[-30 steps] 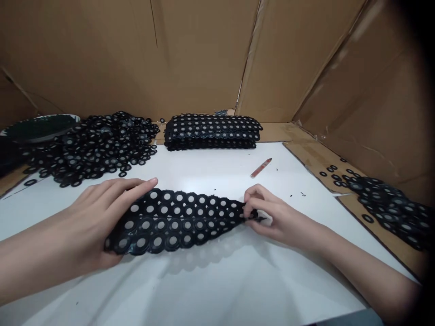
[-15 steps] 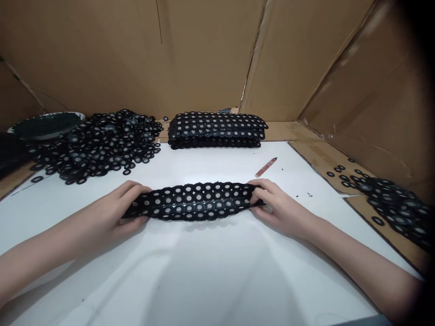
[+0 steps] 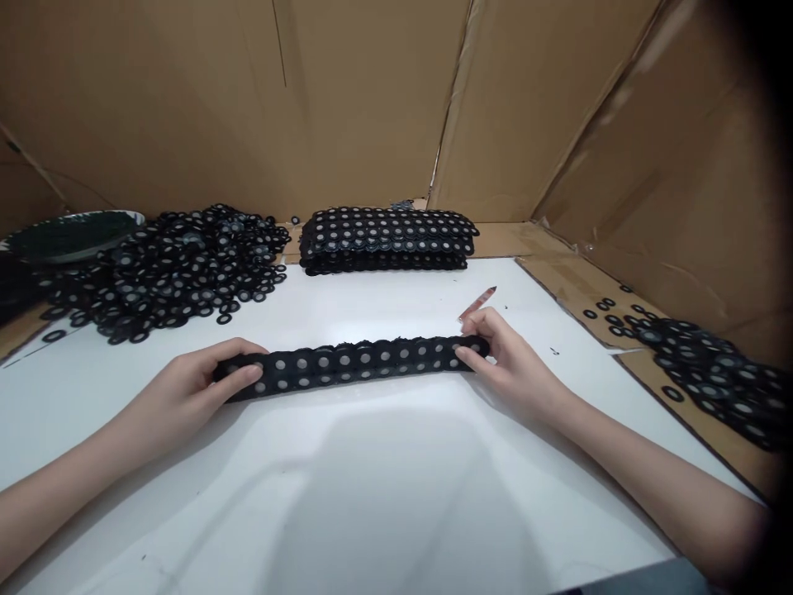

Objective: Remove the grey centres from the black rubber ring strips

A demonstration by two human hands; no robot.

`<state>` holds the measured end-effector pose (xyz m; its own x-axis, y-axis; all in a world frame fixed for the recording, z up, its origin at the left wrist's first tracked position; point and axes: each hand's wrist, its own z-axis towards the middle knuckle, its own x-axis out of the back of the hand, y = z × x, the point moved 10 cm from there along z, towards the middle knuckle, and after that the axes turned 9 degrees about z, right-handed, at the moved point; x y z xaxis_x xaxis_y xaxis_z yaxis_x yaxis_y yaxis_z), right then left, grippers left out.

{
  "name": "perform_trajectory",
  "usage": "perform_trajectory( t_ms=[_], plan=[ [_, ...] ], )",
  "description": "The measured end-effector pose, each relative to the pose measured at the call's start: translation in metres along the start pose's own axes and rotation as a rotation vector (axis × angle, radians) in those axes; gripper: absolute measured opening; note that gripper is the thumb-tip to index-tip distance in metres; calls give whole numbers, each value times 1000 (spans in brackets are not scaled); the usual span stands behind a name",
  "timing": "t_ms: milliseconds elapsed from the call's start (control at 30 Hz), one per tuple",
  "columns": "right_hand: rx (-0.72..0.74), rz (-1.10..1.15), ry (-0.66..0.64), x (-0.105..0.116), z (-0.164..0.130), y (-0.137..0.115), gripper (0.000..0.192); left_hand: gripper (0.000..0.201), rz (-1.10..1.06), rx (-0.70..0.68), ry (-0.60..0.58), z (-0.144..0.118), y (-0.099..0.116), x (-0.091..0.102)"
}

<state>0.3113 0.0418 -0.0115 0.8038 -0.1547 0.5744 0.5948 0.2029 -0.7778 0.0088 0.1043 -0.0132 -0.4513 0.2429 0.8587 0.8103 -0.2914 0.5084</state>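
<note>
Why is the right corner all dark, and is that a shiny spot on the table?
Head view: the dark right edge is the camera's own rim; a soft bright glare sits on the white table; both hands and the black strip look sharp, with faint shadows below.

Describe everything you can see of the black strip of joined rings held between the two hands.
The strip of joined rings is a long, narrow black band of round rings with pale grey centres, apparently folded along its length. It looks like thin rubber or plastic. It lies level across the white table, left to right. The left hand pinches one end and the right hand the other.
</note>
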Motion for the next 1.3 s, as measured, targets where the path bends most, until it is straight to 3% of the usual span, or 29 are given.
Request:
perform_trajectory(
  t_ms=[100,200,467,600,733,833,933,1000,1067,1167,1300],
  plan=[
    [-69,89,-86,-13,1,10,18,36,-132,67,-9,3,-8,-6],
    [-87,127,-126,-19,1,12,14,37,-111,105,37,3,-12,-5],
    [39,21,21,-1,0,-5,20,32,79,2,188,-4,2,9],
    [64,-11,-28,-3,0,-7,25,38,46,-41,101,-2,2,1],
    [-23,51,-221,-14,-3,2,54,63,-65,-78,27,0,-3,-8],
    [-56,-6,-363,-20,-9,5,85,82,-11,-76,-20,-1,-9,-13],
    [-64,-55,-416,-22,-13,8,98,89,8,-114,-59,-4,-7,-15],
    [-99,-3,-363,-20,-10,14,89,77,-82,-125,-59,-3,-6,-12],
    [-144,115,-270,-16,-5,25,68,64,-224,-104,-36,1,-9,-9],
    [-203,320,-172,-15,2,39,41,61,-419,-53,5,7,-21,-5],
    [-233,463,-54,-9,6,46,29,49,-602,60,81,10,-42,-2]
  ],
)
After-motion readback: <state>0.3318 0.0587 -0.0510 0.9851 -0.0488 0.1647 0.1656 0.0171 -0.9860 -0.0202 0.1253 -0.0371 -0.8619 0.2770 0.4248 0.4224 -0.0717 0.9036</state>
